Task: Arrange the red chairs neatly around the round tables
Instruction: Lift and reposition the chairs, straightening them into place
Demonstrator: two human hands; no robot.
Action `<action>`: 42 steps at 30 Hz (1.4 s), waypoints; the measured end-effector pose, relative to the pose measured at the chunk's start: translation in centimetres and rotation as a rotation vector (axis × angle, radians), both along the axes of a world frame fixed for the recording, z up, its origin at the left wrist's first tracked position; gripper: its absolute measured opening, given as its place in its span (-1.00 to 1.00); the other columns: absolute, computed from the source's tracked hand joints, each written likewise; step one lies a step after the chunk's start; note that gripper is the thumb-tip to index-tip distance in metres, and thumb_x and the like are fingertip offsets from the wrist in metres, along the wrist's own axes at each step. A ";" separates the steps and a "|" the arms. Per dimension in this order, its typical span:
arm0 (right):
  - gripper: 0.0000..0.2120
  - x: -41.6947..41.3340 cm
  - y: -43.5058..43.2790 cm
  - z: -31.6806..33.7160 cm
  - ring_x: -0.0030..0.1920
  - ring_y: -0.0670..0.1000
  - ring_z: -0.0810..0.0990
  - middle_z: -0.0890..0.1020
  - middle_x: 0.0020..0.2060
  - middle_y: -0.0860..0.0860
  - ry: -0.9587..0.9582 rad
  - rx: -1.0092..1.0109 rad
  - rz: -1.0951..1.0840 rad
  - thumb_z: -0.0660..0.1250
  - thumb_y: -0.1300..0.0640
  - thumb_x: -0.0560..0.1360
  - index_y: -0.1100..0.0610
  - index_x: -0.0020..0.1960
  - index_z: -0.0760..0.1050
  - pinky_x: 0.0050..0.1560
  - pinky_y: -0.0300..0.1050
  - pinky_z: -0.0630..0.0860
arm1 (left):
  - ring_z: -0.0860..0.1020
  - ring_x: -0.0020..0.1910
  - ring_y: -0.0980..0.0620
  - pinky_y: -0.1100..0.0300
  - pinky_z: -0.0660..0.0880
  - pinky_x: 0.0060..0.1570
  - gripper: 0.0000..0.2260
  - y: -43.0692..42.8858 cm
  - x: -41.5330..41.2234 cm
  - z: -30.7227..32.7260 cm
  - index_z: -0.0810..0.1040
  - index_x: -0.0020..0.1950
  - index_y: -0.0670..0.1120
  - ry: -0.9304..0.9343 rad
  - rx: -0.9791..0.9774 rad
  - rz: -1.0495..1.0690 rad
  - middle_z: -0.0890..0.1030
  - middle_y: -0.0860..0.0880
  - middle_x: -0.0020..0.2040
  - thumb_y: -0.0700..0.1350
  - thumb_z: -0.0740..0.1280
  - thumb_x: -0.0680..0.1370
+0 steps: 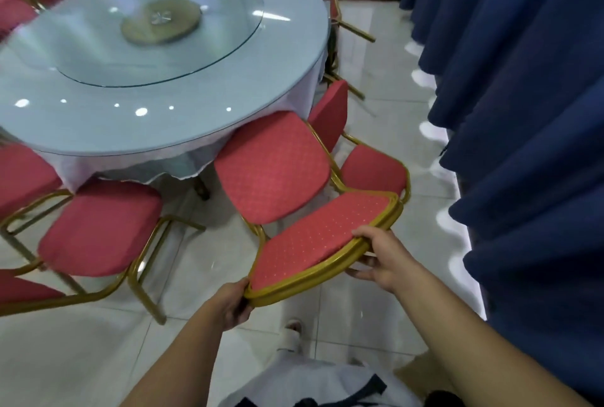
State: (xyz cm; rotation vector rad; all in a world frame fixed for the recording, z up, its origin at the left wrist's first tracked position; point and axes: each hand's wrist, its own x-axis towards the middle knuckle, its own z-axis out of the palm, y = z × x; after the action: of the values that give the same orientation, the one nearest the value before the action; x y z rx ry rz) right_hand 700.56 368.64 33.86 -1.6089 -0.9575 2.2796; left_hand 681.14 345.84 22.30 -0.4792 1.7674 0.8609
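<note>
Your left hand (233, 303) and right hand (382, 259) both curl round the gold-rimmed backrest of the red chair (274, 171), whose seat sits just beside the round tabletop (98, 125).

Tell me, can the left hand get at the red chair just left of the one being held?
Probably yes: only bare floor lies between the left hand and that red chair. But the hand grips the held chair's backrest and would have to let go first.
</note>
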 end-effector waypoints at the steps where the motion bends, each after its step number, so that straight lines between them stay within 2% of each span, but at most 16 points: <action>1: -0.67 0.5 0.6 0.1 -0.06 0.15 0.58 0.54 -0.18 0.10 0.013 -0.009 0.001 0.33 0.24 0.45 0.03 0.18 0.43 -0.17 0.29 0.63 | 0.40 -0.58 0.06 0.34 0.31 -0.64 -0.67 0.5 0.6 0.2 0.46 -0.23 -0.13 0.012 -0.004 -0.003 0.42 -0.04 -0.52 0.05 0.25 0.64; 3: -0.69 1.4 1.5 0.1 -0.14 0.13 0.58 0.54 -0.28 0.08 0.057 -0.010 -0.045 0.28 0.30 0.44 0.04 0.14 0.44 -0.23 0.24 0.64 | 0.42 -0.62 0.07 0.33 0.32 -0.65 -0.65 1.6 2.1 0.7 0.46 -0.22 -0.14 0.028 -0.004 -0.016 0.44 -0.04 -0.55 0.05 0.22 0.65; 7: -0.69 3.7 3.1 -0.1 -0.24 0.13 0.58 0.55 -0.31 0.08 0.096 -0.029 -0.116 0.22 0.38 0.42 0.09 0.10 0.44 -0.07 0.26 0.60 | 0.40 -0.62 0.07 0.34 0.32 -0.65 -0.64 3.0 5.4 1.1 0.46 -0.20 -0.15 0.038 0.004 -0.035 0.43 -0.03 -0.56 0.04 0.14 0.68; 12: -0.68 8.1 2.7 -1.3 -0.18 0.18 0.56 0.54 -0.22 0.12 0.093 -0.090 -0.132 0.20 0.44 0.42 0.15 0.09 0.44 -0.08 0.23 0.59 | 0.40 -0.63 0.07 0.31 0.35 -0.64 -0.64 2.4 9.8 0.3 0.47 -0.20 -0.13 -0.003 -0.005 -0.036 0.43 -0.04 -0.54 0.04 0.14 0.68; 17: -0.59 11.1 1.7 -2.5 -0.02 0.23 0.56 0.56 -0.06 0.18 0.120 -0.094 -0.130 0.21 0.46 0.42 0.15 0.20 0.44 0.03 0.37 0.54 | 0.42 -0.64 0.09 0.32 0.37 -0.63 -0.64 1.9 12.4 -0.1 0.51 -0.13 -0.14 -0.034 0.004 0.023 0.51 -0.08 -0.54 0.03 0.09 0.69; 21: -0.58 12.6 0.9 -3.0 -0.02 0.25 0.55 0.56 -0.04 0.20 0.098 -0.098 -0.110 0.18 0.48 0.43 0.19 0.23 0.44 0.03 0.36 0.56 | 0.40 -0.53 0.05 0.29 0.41 -0.55 -0.69 1.4 15.0 -1.3 0.48 -0.17 -0.13 -0.046 -0.002 0.088 0.44 -0.06 -0.48 -0.06 0.11 0.69; 27: -0.51 14.4 0.4 -4.1 0.01 0.31 0.56 0.57 0.05 0.28 0.054 -0.106 -0.072 0.17 0.50 0.44 0.19 0.31 0.40 0.04 0.46 0.53 | 0.50 -0.41 -0.05 0.20 0.51 -0.48 -0.77 0.7 18.7 -3.2 0.53 -0.04 -0.21 -0.048 0.043 0.303 0.56 -0.13 -0.39 -0.10 0.17 0.67; 30: -0.51 15.0 0.5 -4.8 0.02 0.36 0.58 0.56 0.12 0.34 0.040 -0.143 -0.077 0.18 0.51 0.44 0.19 0.31 0.37 -0.13 0.34 0.62 | 0.59 -0.23 -0.13 0.08 0.60 -0.41 -0.78 1.2 20.1 -2.8 0.55 0.09 -0.20 -0.015 0.052 0.366 0.64 -0.19 -0.17 -0.11 0.16 0.65; 32: -0.51 15.4 -0.1 -5.4 0.02 0.34 0.59 0.56 0.10 0.32 0.020 -0.175 -0.064 0.20 0.51 0.44 0.17 0.31 0.37 -0.24 0.22 0.64 | 0.60 -0.04 -0.21 -0.11 0.65 -0.25 -0.71 1.6 21.2 -2.0 0.40 0.35 -0.13 0.008 0.087 0.350 0.59 -0.22 0.12 -0.08 0.15 0.65; 33: -0.50 15.6 -0.7 -5.7 -0.01 0.31 0.59 0.57 0.06 0.29 0.011 -0.182 -0.055 0.20 0.50 0.45 0.17 0.32 0.37 -0.24 0.21 0.64 | 0.57 0.06 -0.24 -0.20 0.63 -0.10 -0.62 1.5 21.8 -1.8 0.28 0.47 -0.03 0.085 0.068 0.272 0.51 -0.22 0.24 -0.03 0.18 0.65; 34: -0.50 15.8 -1.3 -5.9 -0.05 0.28 0.60 0.57 0.00 0.26 0.006 -0.182 -0.048 0.21 0.50 0.45 0.17 0.33 0.37 -0.20 0.22 0.64 | 0.53 0.15 -0.25 -0.23 0.58 0.07 -0.54 1.3 22.3 -1.6 0.20 0.53 0.05 0.239 0.010 0.115 0.43 -0.21 0.33 0.01 0.21 0.64; 36: -0.51 16.3 -3.0 -6.4 -0.15 0.20 0.62 0.58 -0.08 0.21 -0.002 -0.186 -0.040 0.21 0.50 0.45 0.14 0.30 0.38 -0.13 0.23 0.63 | 0.43 0.30 -0.20 -0.17 0.43 0.32 -0.49 0.7 23.4 -0.7 0.25 0.54 0.07 0.605 -0.063 -0.280 0.36 -0.17 0.41 0.10 0.26 0.60; 37: -0.52 16.5 -3.9 -6.6 -0.20 0.16 0.62 0.58 -0.11 0.20 -0.006 -0.186 -0.035 0.21 0.50 0.45 0.12 0.29 0.38 -0.15 0.20 0.64 | 0.40 0.35 -0.13 -0.15 0.37 0.37 -0.47 0.4 24.0 -0.1 0.31 0.51 0.08 0.715 -0.003 -0.446 0.38 -0.10 0.43 0.18 0.28 0.57; 39: -0.50 16.7 -5.8 -6.9 -0.17 0.16 0.65 0.60 -0.06 0.20 0.007 -0.174 -0.024 0.21 0.50 0.45 0.10 0.30 0.38 -0.17 0.18 0.64 | 0.34 0.42 0.02 -0.14 0.28 0.43 -0.36 -0.4 24.9 1.3 0.35 0.47 0.22 0.689 0.167 -0.734 0.38 0.05 0.46 0.44 0.25 0.44; 41: -0.45 16.4 -7.2 -7.0 -0.02 0.23 0.64 0.62 0.07 0.21 0.035 -0.167 -0.017 0.22 0.49 0.47 0.05 0.35 0.37 -0.10 0.23 0.64 | 0.20 0.51 0.04 -0.14 0.21 0.47 -0.15 -1.1 25.5 2.0 0.13 0.49 0.39 0.572 0.192 -0.963 0.20 0.12 0.56 0.61 0.24 0.26; 42: -0.44 16.2 -7.8 -6.8 0.01 0.24 0.64 0.62 0.10 0.20 0.049 -0.161 -0.007 0.24 0.47 0.48 0.03 0.37 0.36 -0.08 0.24 0.64 | 0.15 0.54 0.01 -0.15 0.22 0.47 -0.07 -1.4 25.8 2.2 0.00 0.49 0.43 0.587 0.147 -1.076 0.11 0.14 0.59 0.63 0.25 0.20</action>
State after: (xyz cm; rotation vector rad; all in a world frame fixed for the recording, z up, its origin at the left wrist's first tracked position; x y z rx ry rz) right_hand 716.76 360.85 27.03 -1.6046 -0.7727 2.4351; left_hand 706.95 344.45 24.53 0.8646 2.0664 0.3321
